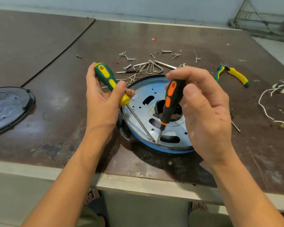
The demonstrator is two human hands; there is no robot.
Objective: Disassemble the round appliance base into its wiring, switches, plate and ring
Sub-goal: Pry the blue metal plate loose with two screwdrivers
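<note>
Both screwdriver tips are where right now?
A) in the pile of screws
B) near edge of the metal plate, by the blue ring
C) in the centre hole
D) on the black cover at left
B: the green-and-yellow screwdriver in the left hand and the black-and-orange screwdriver in the right hand meet tip to tip at the metal plate's near edge, just inside the blue ring.

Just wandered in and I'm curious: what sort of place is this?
Probably a small repair or dismantling workshop: a scuffed workbench strewn with loose screws, hex keys and pliers, and a round appliance base being worked with a green screwdriver and a black screwdriver.
</note>
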